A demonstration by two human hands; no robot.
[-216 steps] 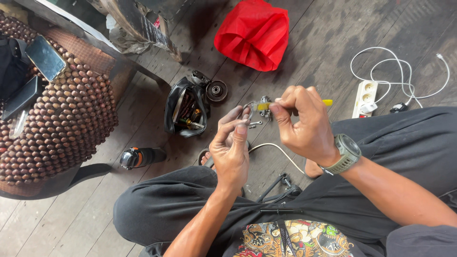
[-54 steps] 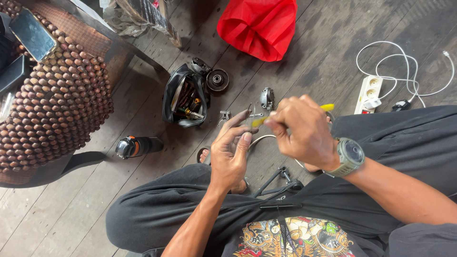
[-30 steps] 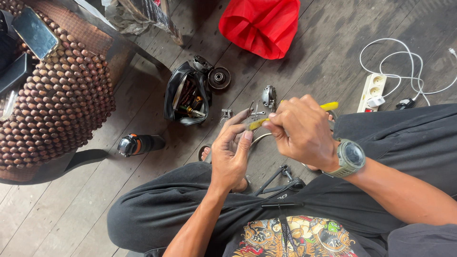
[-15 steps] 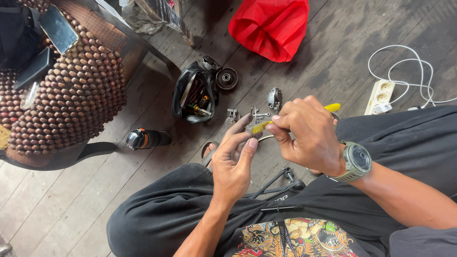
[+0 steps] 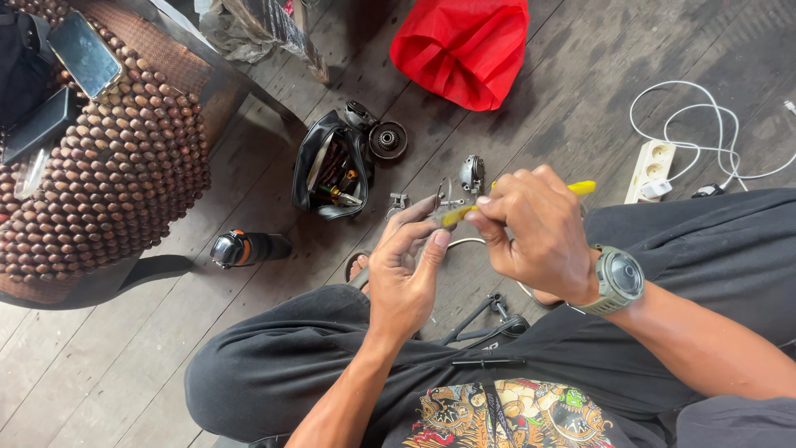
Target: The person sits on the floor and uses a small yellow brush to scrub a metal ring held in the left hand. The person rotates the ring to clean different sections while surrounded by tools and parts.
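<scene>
Yellow tool [image 5: 458, 215] pinched tight in right hand [image 5: 539, 232], tip toward left. Left hand [image 5: 406, 265] fingertips pinch small metal part [image 5: 438, 202] just beside tip.

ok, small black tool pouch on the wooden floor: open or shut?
Open. The black tool pouch lies with its mouth gaping, and tool handles show inside. The left hand and right hand are clear of it.

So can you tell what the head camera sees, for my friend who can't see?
Seated on a wooden floor, a person's right hand holds a yellow tool to a small metal part in the left hand. An open pouch and red bag lie beyond.
</scene>
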